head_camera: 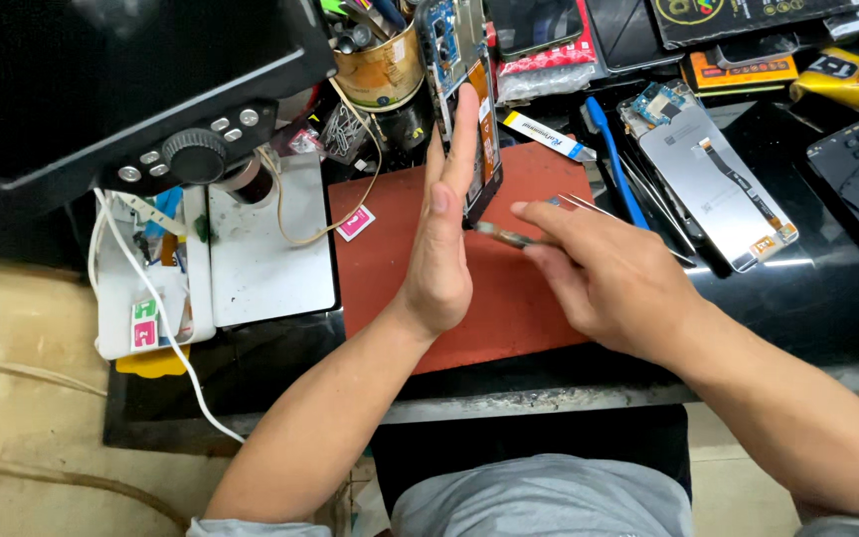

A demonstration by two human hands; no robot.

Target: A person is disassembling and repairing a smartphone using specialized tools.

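**Opened phone held up over the red mat**

Head cam: left hand [439, 249] is flat, fingers straight, propping the opened phone [464, 99] upright on edge above the red mat [390, 268]. Right hand [599, 273] is pinched narrow around metal tweezers [509, 236], tip just beside the phone's near end. Another stripped phone [713, 179] lies far right.

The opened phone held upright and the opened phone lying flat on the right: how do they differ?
The held opened phone stands on edge in the left hand; the flat silver opened phone lies untouched on the black bench. The held one shows orange inside; the flat one, silver. Both have exposed blue boards.
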